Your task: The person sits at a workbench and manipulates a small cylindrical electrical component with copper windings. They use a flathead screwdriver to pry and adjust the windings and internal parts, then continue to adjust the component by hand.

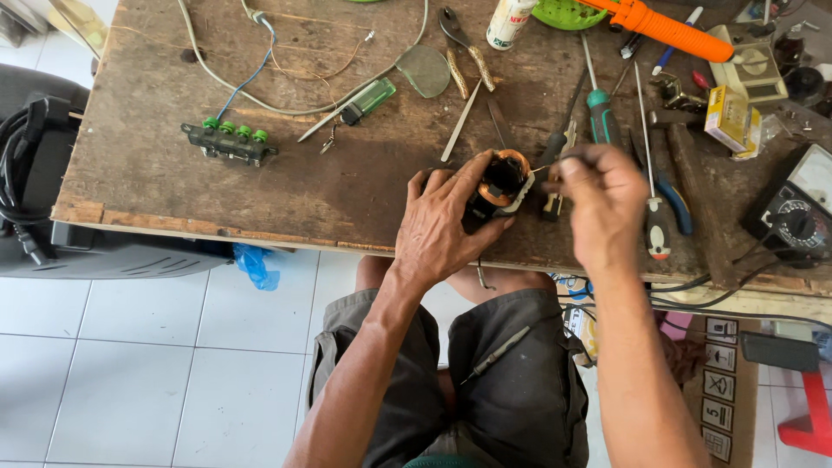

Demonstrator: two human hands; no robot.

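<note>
A thin metal tool [496, 354] is lying loose on the lap, where it could be knocked to the tiled floor. Above it, at the tabletop [260, 186] edge, a copper-wound coil [503, 180] is being gripped by the left hand [442, 227], while something too small to identify is being pinched beside it by the right hand [598, 201]; fine winding wire could be snapped by a hard pull.

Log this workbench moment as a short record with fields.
Left hand: grips a small coil wound with copper wire, at the bench's front edge
Right hand: pinched at the coil's right side; what it holds is hidden
Surface: worn wooden bench
Nearby: green-handled screwdriver, meter, green terminal strip
On lap: thin tool
</note>
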